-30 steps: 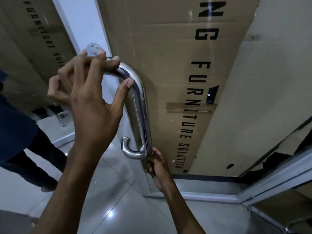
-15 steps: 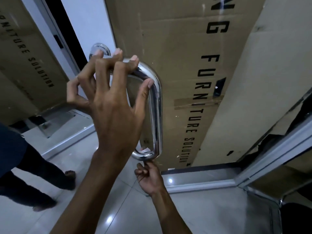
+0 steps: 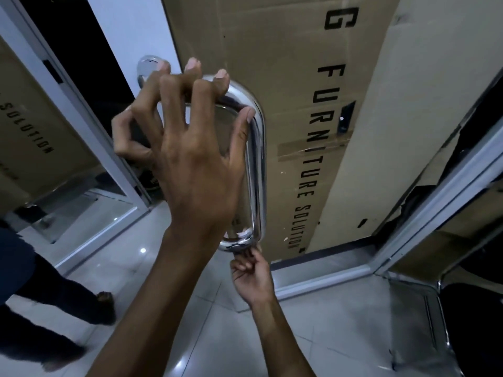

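We see a polished chrome handle (image 3: 257, 164), a round tube bent into a long D, mounted upright on a glass door with brown printed cardboard (image 3: 272, 50) flat behind the pane and glossy pale floor tiles (image 3: 326, 336) below. Our left hand (image 3: 196, 170) grasps the handle's upper bend: three arched fingers (image 3: 221, 77) hook over the top curve, the thumb presses the inner side of the bar, and the little finger curls apart. Our right hand (image 3: 251, 276) sits under the lower bend, its fingers bunched with the tips against the metal; we cannot tell whether they pinch it or merely touch.
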`<action>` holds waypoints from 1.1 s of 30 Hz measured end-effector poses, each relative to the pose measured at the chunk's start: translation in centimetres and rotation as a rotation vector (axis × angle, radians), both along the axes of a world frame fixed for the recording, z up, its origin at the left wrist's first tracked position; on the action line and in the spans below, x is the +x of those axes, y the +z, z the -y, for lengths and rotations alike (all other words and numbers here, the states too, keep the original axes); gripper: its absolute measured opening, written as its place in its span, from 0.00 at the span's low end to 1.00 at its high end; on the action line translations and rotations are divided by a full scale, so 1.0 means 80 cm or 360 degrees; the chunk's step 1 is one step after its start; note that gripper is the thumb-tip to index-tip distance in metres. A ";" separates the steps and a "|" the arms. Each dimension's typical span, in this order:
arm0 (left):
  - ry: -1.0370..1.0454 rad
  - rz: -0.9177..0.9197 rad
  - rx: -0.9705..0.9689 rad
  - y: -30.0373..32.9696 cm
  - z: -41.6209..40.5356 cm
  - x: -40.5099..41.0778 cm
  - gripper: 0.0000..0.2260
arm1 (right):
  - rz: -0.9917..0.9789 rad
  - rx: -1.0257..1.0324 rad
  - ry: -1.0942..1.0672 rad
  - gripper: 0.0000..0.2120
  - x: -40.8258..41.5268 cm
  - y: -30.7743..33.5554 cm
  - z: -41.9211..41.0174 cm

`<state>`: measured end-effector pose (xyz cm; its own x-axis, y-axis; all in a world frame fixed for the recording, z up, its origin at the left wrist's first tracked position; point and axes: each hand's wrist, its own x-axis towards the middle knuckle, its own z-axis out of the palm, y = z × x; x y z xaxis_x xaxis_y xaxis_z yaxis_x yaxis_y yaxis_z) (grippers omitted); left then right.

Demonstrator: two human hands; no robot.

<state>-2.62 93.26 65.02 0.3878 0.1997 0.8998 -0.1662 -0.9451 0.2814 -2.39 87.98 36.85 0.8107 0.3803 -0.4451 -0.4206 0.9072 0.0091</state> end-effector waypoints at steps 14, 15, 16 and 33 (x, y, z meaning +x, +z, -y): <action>-0.0061 0.0009 0.0115 -0.005 -0.016 -0.010 0.17 | 0.0097 -0.1924 0.0038 0.09 -0.032 0.033 0.015; -0.0106 0.0027 0.0151 -0.011 -0.020 -0.014 0.19 | 0.0083 -0.2099 -0.0070 0.10 -0.038 0.029 0.013; -0.0152 0.0076 0.0199 -0.020 -0.025 -0.018 0.20 | 0.0095 -0.2240 -0.0207 0.11 -0.045 0.024 0.009; -0.0468 -0.1256 0.0145 -0.293 -0.120 -0.029 0.16 | 0.1934 -0.3810 -0.0934 0.13 -0.033 0.000 0.034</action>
<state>-4.96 102.90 41.61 0.9340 -0.0676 0.3509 -0.1954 -0.9187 0.3433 -5.02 85.27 36.81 0.6638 0.0967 0.7417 0.5228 -0.7690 -0.3677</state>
